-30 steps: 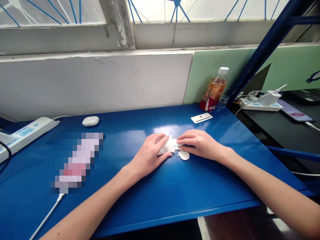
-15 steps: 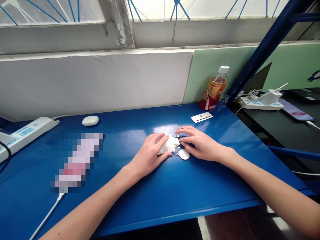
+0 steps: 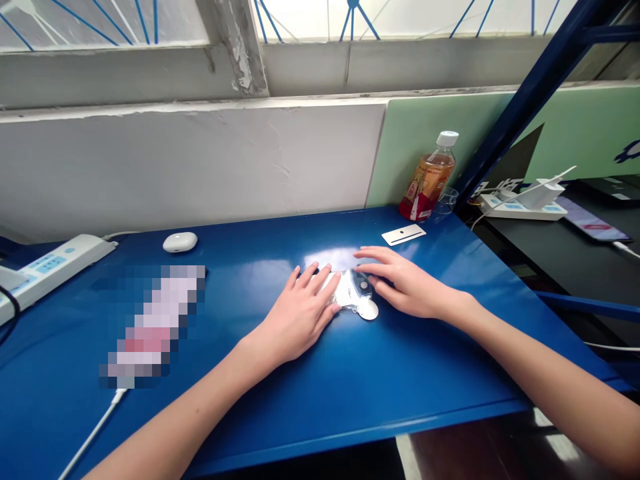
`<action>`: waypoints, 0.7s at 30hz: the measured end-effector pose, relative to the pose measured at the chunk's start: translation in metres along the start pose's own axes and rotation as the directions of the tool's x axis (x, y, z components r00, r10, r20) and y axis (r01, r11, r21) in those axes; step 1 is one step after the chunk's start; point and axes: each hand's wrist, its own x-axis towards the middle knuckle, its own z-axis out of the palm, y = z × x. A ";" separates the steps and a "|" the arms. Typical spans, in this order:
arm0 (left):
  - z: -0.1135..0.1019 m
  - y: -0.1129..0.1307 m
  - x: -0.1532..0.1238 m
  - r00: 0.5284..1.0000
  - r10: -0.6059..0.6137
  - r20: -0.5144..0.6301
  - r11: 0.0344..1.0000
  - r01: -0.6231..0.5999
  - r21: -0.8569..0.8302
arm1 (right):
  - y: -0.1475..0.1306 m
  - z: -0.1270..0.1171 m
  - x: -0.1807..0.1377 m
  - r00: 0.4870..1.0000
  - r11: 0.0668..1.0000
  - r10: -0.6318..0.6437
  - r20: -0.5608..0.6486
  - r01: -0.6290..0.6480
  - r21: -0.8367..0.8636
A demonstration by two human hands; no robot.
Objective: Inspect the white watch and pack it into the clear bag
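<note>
My left hand [image 3: 303, 310] lies flat on the left part of a small clear plastic packet with a white card in it [image 3: 345, 291], its fingers spread. The palm and fingers hide part of the packet. At the packet's lower right corner is a round white tag [image 3: 368, 309] on a small chain or ring. My right hand [image 3: 397, 280] hovers at the packet's right end with fingers apart and slightly bent; it grips nothing, and I cannot tell whether a fingertip touches the plastic. Both hands are over the blue desk [image 3: 280, 413].
Behind my right hand lie a white card with a dark stripe [image 3: 404, 235] and a drink bottle [image 3: 429, 180]. A white earbud case [image 3: 180, 242], a blurred-out phone [image 3: 155, 323] on a charging cable and a power strip [image 3: 60, 267] are at left. A blue frame post [image 3: 520, 107] slants at right.
My left hand has flattened and its fingers have spread over the packet. My right fingers have lifted off its right end, and more of the clear plastic shows there.
</note>
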 end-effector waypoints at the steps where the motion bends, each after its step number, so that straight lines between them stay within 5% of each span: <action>1: 0.000 0.000 0.000 1.000 -0.011 0.010 1.000 0.011 0.004 | 0.003 -0.002 0.000 0.999 0.999 0.026 -0.032 -0.027 -0.030; 5: 0.001 0.000 -0.001 0.999 -0.032 -0.002 0.999 0.032 -0.025 | 0.005 -0.008 0.001 0.996 0.994 0.078 -0.048 -0.081 -0.073; 16: 0.004 -0.002 0.000 0.998 -0.055 -0.002 0.998 0.055 -0.042 | -0.017 0.002 0.004 0.999 0.993 -0.034 0.009 0.032 0.116; 21: 0.005 -0.003 0.000 0.998 -0.061 0.005 0.998 0.061 -0.011 | -0.023 0.008 0.002 0.998 0.998 -0.044 0.053 0.042 0.039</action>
